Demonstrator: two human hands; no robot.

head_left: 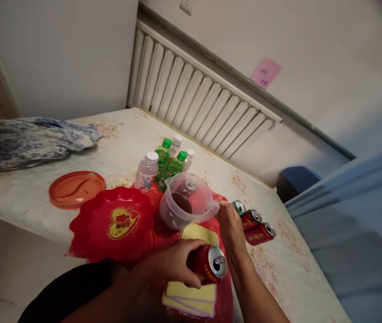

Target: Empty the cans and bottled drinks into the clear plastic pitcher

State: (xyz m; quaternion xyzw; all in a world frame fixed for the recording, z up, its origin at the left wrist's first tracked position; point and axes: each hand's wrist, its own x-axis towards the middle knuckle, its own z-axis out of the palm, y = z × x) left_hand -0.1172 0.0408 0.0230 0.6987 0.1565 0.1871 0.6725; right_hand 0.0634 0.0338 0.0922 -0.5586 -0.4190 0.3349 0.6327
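My left hand (174, 262) is wrapped round a red drink can (204, 269), which is opened and tilted with its top facing right. My right hand (230, 224) grips the handle of a clear plastic measuring jug (171, 213). Brown liquid (181, 202) lies in the jug, which looks tipped; whether its base touches the table cannot be made out. Yellow cloths (191, 294) with purple edging lie below the can, on a red plastic sheet (226, 296). Just right of my right hand are two red cans (258, 234) and a green can (239, 207), all opened.
A red scalloped tray (90, 224) and an orange lid (76, 188) are on the left. Several bottles with white or green caps, such as this green-capped one (174, 168), stand behind the jug. Crumpled blue-white cloth (36, 141) covers the far-left table corner. A radiator (191, 94) runs behind the table.
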